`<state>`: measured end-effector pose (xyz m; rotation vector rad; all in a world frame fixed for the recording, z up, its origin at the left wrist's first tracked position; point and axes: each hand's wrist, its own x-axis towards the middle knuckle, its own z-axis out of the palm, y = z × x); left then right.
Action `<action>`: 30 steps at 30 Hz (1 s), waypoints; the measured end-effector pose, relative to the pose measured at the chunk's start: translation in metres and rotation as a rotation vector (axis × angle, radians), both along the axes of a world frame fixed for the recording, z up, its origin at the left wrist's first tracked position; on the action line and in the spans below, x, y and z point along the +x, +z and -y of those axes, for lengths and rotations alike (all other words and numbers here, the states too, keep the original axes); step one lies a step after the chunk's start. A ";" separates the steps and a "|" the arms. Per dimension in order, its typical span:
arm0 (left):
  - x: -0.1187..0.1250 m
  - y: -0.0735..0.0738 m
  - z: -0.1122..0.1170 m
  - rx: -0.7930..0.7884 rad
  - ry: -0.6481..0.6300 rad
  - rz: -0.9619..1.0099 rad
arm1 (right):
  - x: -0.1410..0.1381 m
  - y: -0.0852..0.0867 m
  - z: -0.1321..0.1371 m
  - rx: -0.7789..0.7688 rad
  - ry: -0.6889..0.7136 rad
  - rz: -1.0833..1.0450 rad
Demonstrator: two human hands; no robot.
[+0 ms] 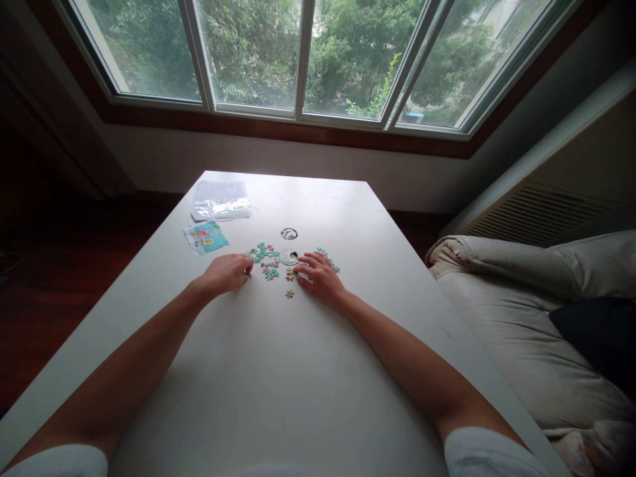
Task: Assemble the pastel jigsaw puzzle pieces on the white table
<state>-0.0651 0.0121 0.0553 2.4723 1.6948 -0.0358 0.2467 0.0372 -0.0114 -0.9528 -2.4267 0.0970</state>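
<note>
Small jigsaw puzzle pieces (264, 252) in teal, pink and yellow lie loosely grouped on a white table (288, 371). Just left of them is my left hand (226, 273), its fingers curled together with the tips low at the tabletop; what is between them, if anything, is too small to make out. My right hand (322, 278) rests palm down with fingers apart, its tips beside several yellowish pieces (290, 273) and partly covering others. More pieces (328, 258) show beyond its knuckles. One star-like piece (289, 294) sits alone nearer to me.
A small picture card (205, 237) and a clear plastic bag (221, 201) lie at the table's far left. Two round metallic fittings, a smaller one (289, 234) and a larger one (287, 257), are in the tabletop. A pale sofa (507, 324) stands to the right, below windows (248, 53).
</note>
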 end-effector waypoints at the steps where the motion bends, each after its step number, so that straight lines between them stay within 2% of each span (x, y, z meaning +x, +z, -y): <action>1: 0.000 -0.001 0.000 0.003 0.002 0.003 | 0.000 0.000 0.000 -0.001 0.000 -0.001; 8: 0.007 0.004 0.002 0.028 0.049 0.004 | -0.001 0.002 0.001 -0.015 -0.006 0.000; 13: -0.002 0.011 -0.002 0.049 0.090 0.008 | 0.001 -0.001 0.002 -0.023 -0.009 0.003; 15: -0.009 0.012 -0.004 -0.003 0.062 0.013 | 0.002 -0.002 0.001 -0.028 -0.006 0.000; 17: -0.013 0.012 -0.005 -0.065 -0.019 0.032 | 0.003 -0.002 0.001 -0.032 -0.004 -0.005; 20: -0.015 0.011 -0.004 -0.069 -0.090 0.050 | 0.003 -0.002 0.001 -0.038 -0.004 -0.010; 25: -0.013 0.007 -0.003 -0.026 -0.087 0.065 | 0.002 -0.001 0.001 -0.038 -0.003 -0.012; 30: -0.011 0.004 -0.006 0.043 -0.031 0.061 | 0.002 -0.002 0.001 -0.039 -0.005 -0.009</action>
